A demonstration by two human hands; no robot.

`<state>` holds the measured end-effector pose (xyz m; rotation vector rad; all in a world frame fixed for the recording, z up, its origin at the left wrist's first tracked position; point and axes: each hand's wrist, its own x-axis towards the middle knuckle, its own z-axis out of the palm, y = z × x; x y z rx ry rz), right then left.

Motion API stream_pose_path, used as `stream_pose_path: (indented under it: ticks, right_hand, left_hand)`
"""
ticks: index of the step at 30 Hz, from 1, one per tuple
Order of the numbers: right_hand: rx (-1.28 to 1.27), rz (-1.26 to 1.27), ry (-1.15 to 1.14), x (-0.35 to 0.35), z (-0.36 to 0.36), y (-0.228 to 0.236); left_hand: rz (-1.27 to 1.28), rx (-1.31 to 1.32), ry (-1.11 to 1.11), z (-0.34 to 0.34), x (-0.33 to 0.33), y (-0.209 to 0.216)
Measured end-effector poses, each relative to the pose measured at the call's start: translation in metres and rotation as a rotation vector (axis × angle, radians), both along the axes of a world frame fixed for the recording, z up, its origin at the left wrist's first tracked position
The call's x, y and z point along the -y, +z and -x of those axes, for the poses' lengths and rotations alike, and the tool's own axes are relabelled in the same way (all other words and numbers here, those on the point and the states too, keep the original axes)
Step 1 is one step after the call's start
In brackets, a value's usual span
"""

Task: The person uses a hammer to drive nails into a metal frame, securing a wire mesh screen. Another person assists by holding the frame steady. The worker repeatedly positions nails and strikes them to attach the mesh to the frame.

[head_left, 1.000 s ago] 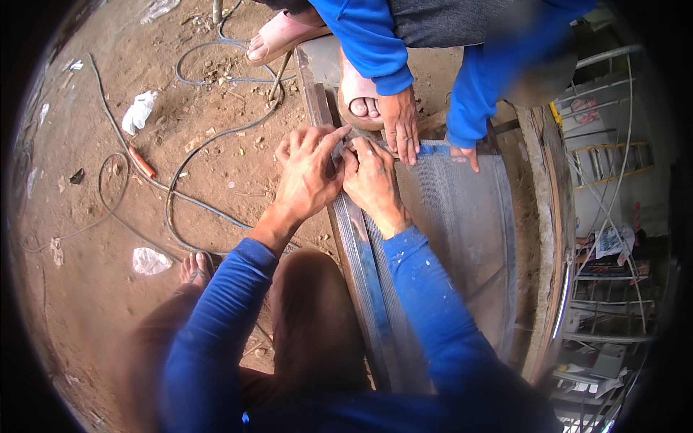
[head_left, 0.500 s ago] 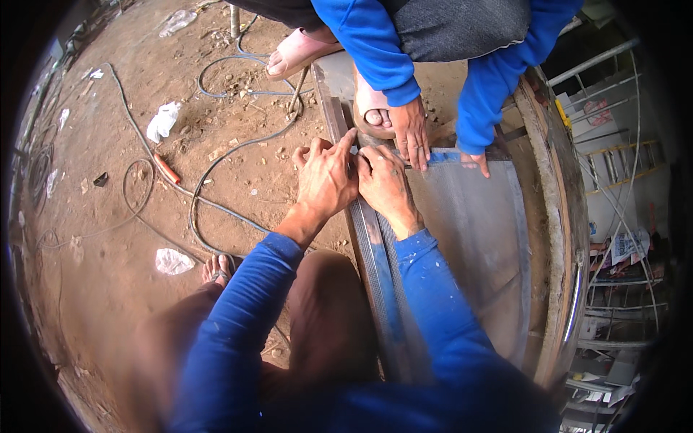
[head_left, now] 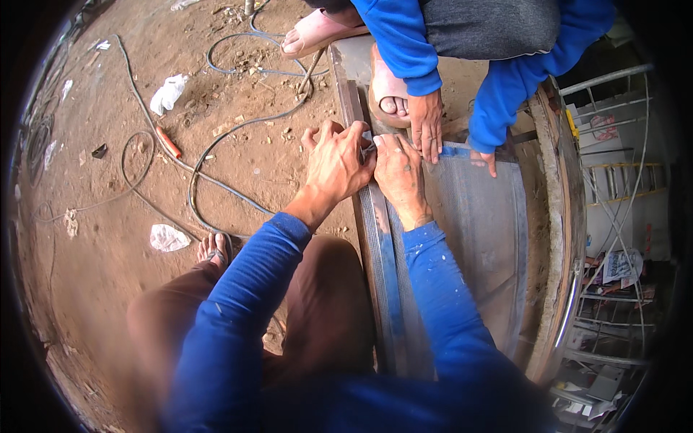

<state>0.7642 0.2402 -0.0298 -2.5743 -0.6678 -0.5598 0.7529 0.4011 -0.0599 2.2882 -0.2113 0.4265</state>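
Note:
A grey mesh sheet [head_left: 469, 216] lies over a long frame in front of me, with a blue strip [head_left: 390, 289] along its left side. My left hand [head_left: 336, 160] is closed at the sheet's far left corner, its fingers bent by the frame rail [head_left: 351, 108]. Right beside it, my right hand [head_left: 399, 177] has its fingers curled down onto the same corner. Exactly what lies under my fingertips is hidden. Across from me, a co-worker's hand [head_left: 427, 124] presses flat near the sheet's far edge, and their other hand [head_left: 485, 160] rests at its far right corner.
The co-worker's sandalled foot [head_left: 390, 90] is just beyond my hands. A dark cable [head_left: 191, 209] loops over the dirt floor at left, near an orange-red piece [head_left: 168, 142] and a white plastic bag [head_left: 169, 94]. A rough beam [head_left: 559, 180] and metal racks [head_left: 606, 83] stand at right.
The view has shifted slightly. My left fingers have curled in more at the corner, the index no longer stretched forward; my right hand stays beside it. The co-worker's hands keep their places on the sheet.

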Motion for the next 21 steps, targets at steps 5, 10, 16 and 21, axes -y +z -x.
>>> stream_pose_path:
  ticks: [5,10,16,21]
  right_hand:
    - [0.022,-0.038,0.021,-0.0036,0.0006,0.0007]
    - [-0.007,0.015,0.004,-0.0032,-0.0021,-0.0001]
    - [0.011,0.032,0.017,-0.0034,0.0003,0.0039]
    - [-0.010,0.021,0.018,-0.0018,-0.0011,0.0025]
  left_hand:
    - [-0.015,0.011,0.016,-0.0013,0.0000,-0.0042]
    - [0.002,0.049,0.019,-0.0011,-0.0004,-0.0074]
    - [0.046,0.039,0.003,0.0004,0.0001,-0.0043]
    - [0.050,0.036,-0.001,0.0003,-0.0007,-0.0032]
